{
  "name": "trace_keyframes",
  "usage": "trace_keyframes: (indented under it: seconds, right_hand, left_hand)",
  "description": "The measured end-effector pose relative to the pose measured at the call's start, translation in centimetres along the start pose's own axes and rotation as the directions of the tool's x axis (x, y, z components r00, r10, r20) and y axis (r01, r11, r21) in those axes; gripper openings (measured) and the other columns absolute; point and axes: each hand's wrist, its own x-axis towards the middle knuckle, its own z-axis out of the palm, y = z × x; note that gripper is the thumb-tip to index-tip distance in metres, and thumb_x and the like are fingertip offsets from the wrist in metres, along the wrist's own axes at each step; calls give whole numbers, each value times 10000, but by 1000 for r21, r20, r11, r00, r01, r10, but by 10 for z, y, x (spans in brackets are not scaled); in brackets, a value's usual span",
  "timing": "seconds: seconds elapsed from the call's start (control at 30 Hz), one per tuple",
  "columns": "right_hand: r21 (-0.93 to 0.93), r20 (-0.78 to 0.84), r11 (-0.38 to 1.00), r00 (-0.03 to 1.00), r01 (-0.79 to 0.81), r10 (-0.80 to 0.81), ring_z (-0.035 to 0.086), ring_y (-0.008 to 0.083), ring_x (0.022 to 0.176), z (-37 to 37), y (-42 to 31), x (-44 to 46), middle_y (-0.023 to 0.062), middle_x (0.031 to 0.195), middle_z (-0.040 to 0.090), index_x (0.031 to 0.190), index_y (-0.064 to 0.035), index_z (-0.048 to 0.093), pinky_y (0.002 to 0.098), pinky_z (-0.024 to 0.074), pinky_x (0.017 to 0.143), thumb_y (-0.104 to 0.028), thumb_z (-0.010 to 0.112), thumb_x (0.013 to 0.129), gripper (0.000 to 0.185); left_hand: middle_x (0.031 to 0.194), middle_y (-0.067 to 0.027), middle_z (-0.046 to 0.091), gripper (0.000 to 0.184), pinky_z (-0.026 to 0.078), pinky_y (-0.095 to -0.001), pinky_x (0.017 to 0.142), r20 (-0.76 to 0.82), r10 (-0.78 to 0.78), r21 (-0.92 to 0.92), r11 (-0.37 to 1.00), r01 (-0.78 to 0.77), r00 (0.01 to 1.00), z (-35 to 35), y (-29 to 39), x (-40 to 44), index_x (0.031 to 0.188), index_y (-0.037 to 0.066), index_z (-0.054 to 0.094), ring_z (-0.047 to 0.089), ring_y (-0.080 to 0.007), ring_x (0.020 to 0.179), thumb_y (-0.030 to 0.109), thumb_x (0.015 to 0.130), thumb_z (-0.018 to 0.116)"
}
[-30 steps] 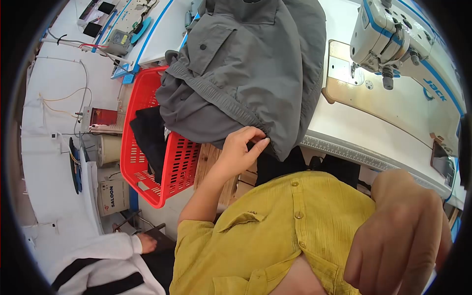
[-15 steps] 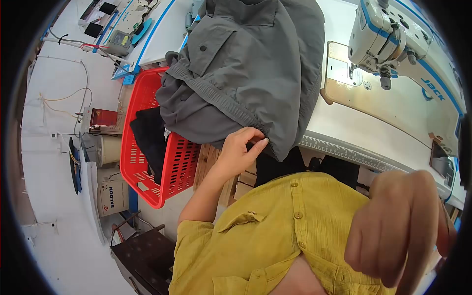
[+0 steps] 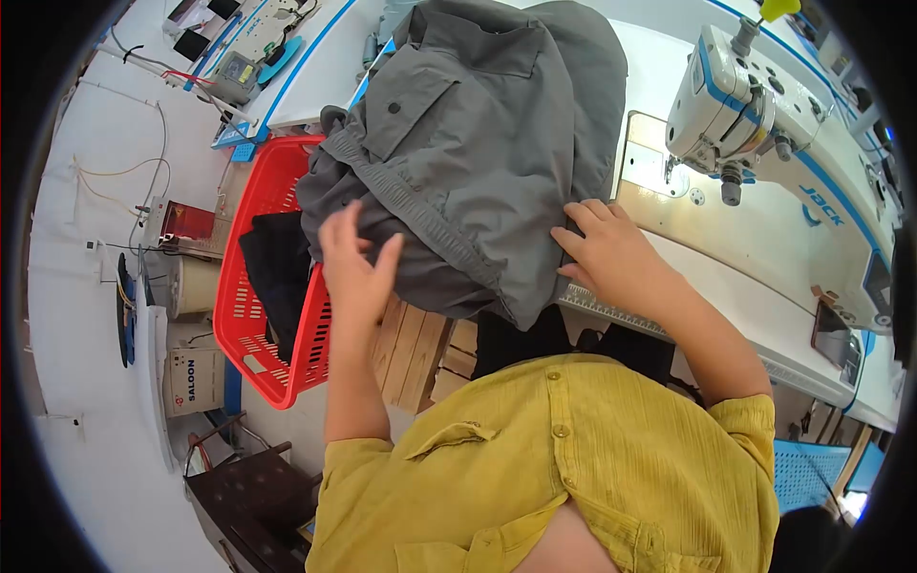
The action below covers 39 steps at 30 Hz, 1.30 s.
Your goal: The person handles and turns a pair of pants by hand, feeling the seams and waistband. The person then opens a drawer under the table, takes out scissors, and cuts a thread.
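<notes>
A grey garment (image 3: pixel 497 124) with an elastic waistband and a buttoned pocket flap lies across the white sewing table, its left part hanging over a red basket. My left hand (image 3: pixel 355 263) is over the garment's lower left part, fingers apart and slightly blurred, with nothing held. At the garment's right edge rests my right hand (image 3: pixel 602 250), its fingers spread on the cloth. The sewing machine (image 3: pixel 740 105) stands to the right of the garment.
The red basket (image 3: pixel 291 390) at the left holds black cloth (image 3: pixel 279 277). A ruler strip (image 3: pixel 611 310) runs along the table's front edge. A phone-like dark object (image 3: pixel 833 334) lies at the right. A dark stool (image 3: pixel 253 487) stands lower left; another machine is at upper left.
My left hand has let go of the garment's lower edge and moved left. My right hand has come from the lower right onto the cloth. The co-worker's sleeve and hand have left the view.
</notes>
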Motion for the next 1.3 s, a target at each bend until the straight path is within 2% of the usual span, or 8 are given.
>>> trace_keyframes:
  seconds: [0.03,0.07,0.17,0.23,0.37,1.07,1.3]
  right_hand:
    - [28,6,1000,1000,-10,10,502,286,1046,5,6,-1,117,1162,551,1030,-49,630,373,373,952,-153,692,807,254]
    - [21,8,1000,1000,-1,1,502,286,1046,9,10,-3,117,1162,551,1030,-49,630,373,373,952,-153,692,807,254]
    - [87,-143,996,990,14,-1,509,287,1040,21,19,-4,105,1161,562,1032,-58,635,374,384,941,-143,692,804,250]
    - [101,-195,995,981,25,-5,512,287,1037,25,22,-3,102,1160,566,1033,-61,637,375,388,937,-140,692,803,249]
    - [95,-258,995,966,29,-4,504,276,1050,29,17,-4,96,1157,558,992,-59,641,370,384,919,-134,672,813,196]
    - [175,-229,985,973,-1,42,519,288,1071,28,13,-3,93,1172,581,1031,-60,657,390,395,932,-92,685,790,244]
    - [179,-219,984,974,-12,51,531,292,1068,25,11,-2,97,1175,591,1024,-46,664,389,399,939,-71,685,788,238]
  left_hand:
    - [1285,-191,458,672,487,-350,865,-80,38,84,996,-31,996,0,-19,6,1345,0,469,544,-280,1040,173,770,772]
    - [1285,-191,458,672,487,-350,865,-89,33,79,997,-26,995,1,-38,9,1345,0,469,544,-280,1040,173,770,772]
    - [1301,-193,426,747,421,-369,977,-27,-66,-70,995,64,997,16,-99,21,1392,-10,419,489,-315,1144,190,769,781]
    - [1306,-194,416,773,399,-375,1014,-9,-93,-123,988,91,996,25,-108,26,1407,-13,402,471,-327,1178,195,769,785]
    - [1340,-188,388,775,351,-371,1057,-95,-10,-137,991,-3,995,37,-113,22,1405,-20,405,434,-330,1231,201,769,789]
    - [1363,-180,349,788,334,-371,1066,-115,-58,-128,991,43,992,41,-111,16,1422,5,397,394,-326,1262,243,783,794]
    - [1363,-177,347,792,338,-363,1058,-131,-24,-165,986,2,991,43,-113,16,1419,5,402,395,-319,1257,265,785,798]
